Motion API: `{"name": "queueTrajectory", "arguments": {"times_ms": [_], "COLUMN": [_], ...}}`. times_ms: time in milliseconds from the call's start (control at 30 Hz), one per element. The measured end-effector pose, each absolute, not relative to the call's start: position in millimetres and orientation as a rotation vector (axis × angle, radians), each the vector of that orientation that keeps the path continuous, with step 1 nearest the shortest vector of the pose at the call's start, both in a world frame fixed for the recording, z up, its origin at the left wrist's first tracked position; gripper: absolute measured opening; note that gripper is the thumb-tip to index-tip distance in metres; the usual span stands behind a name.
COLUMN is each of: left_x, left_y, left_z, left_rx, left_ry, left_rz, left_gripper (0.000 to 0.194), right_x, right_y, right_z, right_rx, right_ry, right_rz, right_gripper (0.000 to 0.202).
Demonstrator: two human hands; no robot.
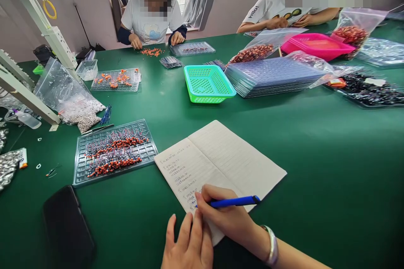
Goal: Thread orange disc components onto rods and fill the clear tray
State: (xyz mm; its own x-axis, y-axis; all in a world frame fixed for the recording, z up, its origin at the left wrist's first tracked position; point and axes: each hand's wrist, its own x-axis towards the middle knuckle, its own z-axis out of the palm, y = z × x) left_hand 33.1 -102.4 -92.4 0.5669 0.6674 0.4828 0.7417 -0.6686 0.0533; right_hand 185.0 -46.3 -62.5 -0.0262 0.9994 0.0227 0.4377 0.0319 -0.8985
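An open notebook (235,159) lies on the green table, its left page partly filled with handwriting and its right page lined and bare. My right hand (227,214), a silvery bangle on its wrist, grips a blue pen (235,201) with the tip at the lower part of the written page. My left hand (189,243) rests with fingers spread at the notebook's lower edge. Left of the notebook sits a clear plastic tray (148,138) holding rows of small orange-tipped parts with wires (116,151).
A black phone (67,227) lies at the lower left. Beyond the notebook stand a green basket (210,84) and stacked clear trays (271,75). A pink basin (318,46) and bags of parts are at the back right. Two people (153,21) sit across the table.
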Motion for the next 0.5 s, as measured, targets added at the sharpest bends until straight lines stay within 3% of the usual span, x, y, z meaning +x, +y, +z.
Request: {"name": "queueTrajectory", "arguments": {"times_ms": [500], "left_x": [34.1], "left_y": [-100.7], "left_z": [-90.5], "left_rx": [-2.642], "left_ry": [-1.195], "left_rz": [-0.72], "left_gripper": [0.08], "right_x": [187.0], "right_y": [-48.3], "right_z": [-66.5], "right_rx": [-1.469], "right_ry": [-1.538], "right_rz": [0.949], "right_gripper": [0.038]}}
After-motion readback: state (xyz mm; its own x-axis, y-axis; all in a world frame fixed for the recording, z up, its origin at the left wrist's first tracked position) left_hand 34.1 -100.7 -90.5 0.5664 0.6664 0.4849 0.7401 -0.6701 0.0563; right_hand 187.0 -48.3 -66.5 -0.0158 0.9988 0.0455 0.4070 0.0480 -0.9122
